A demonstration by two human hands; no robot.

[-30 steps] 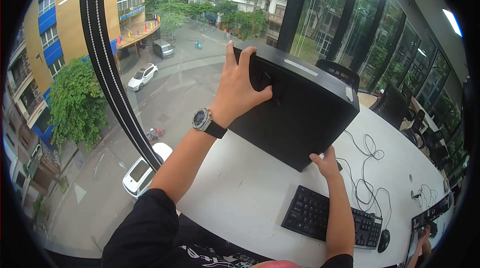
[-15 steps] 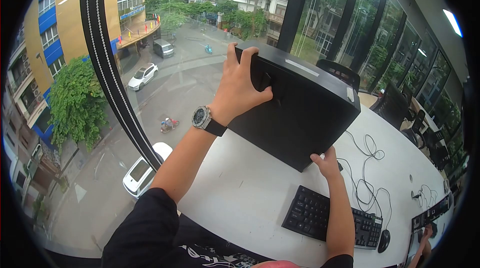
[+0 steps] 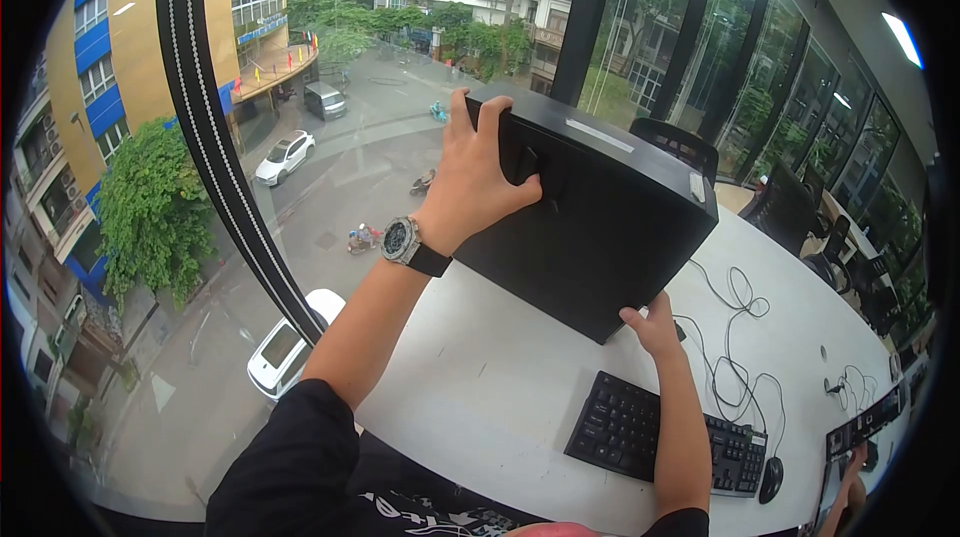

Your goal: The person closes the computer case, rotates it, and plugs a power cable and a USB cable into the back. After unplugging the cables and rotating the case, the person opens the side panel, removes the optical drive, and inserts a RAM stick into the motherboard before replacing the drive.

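My left hand (image 3: 485,172) grips black case (image 3: 600,247) at upper edge; right hand (image 3: 655,327), lower corner. Likely heavy, stiff: hold edges.

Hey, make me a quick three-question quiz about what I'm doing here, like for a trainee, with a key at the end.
1. True or false: the left hand curls over the upper edge of the black case.
2. In this view, which thing does the right forearm partly hide? A: the mouse; B: the keyboard; C: the ceiling light.
3. Fill in: the watch is worn on the ____ wrist.
Key: 1 true; 2 B; 3 left.
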